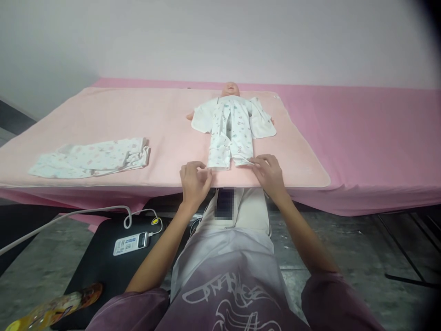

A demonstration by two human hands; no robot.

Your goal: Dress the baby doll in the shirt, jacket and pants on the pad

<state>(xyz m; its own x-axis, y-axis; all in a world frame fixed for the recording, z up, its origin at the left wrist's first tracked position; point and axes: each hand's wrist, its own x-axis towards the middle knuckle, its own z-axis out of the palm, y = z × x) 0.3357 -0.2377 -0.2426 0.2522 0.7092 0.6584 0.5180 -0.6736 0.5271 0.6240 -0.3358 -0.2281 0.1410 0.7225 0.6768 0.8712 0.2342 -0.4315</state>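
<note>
A baby doll [230, 88] lies on its back on a peach mat [165, 110], head toward the wall, with a white short-sleeved baby top [203, 117] spread around its arms. White printed baby pants [241, 133] lie over its body, an opening showing at the middle front. At the cuff on the left, my left hand [195, 185] pinches the corner of the pants between thumb and fingers. My right hand [270, 177] grips the edge of the other cuff, lifting it slightly. The doll's legs are hidden.
Folded printed baby clothes [93, 158] lie on the mat's left side. Pink cloth [361, 138] covers the table. Below, a black stool [103, 276] holds a power bank [131, 243] with a white cable [103, 209] and a yellow-capped bottle [51, 312]. A wall stands behind.
</note>
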